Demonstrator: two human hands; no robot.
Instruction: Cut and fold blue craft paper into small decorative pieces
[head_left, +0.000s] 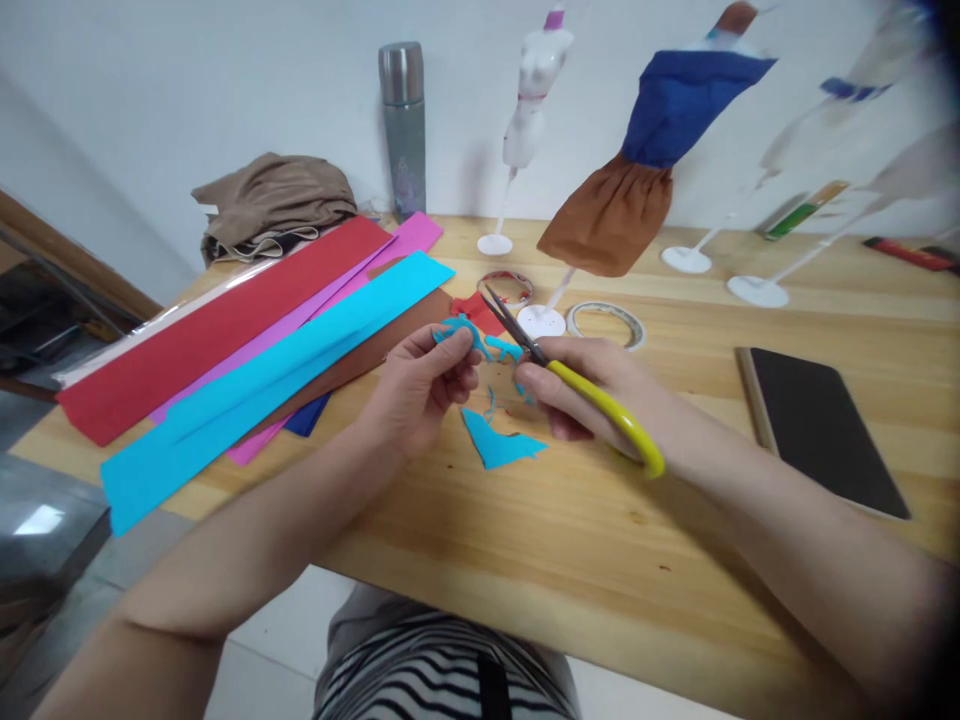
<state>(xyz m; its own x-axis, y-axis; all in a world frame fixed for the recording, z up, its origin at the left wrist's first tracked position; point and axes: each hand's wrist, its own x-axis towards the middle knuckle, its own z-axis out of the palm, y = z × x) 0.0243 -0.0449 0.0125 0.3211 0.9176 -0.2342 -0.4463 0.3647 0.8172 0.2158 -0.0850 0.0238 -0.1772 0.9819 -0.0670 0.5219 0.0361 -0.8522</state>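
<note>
My left hand [431, 385] pinches a small crumpled piece of light blue paper [457, 328] between thumb and fingers. In my right hand [581, 385] are scissors [607, 402] with yellow handles, their blades pointing up and left, slightly parted, just right of that piece. Below and between the hands, a light blue scrap [499, 443] lies on the wooden table [480, 530], with several smaller blue bits above it. A red scrap [480, 312] rests behind the blades. Left of my hands is a long folded light blue sheet [277, 385].
Red [225, 325], pink and brown sheets lie at the left, before a brown cloth [281, 200] and a flask [403, 130]. Mannequins on stands, one in a blue-and-brown outfit [645, 160], line the back. Tape rings [636, 330] sit near them; a dark phone [825, 425] lies right.
</note>
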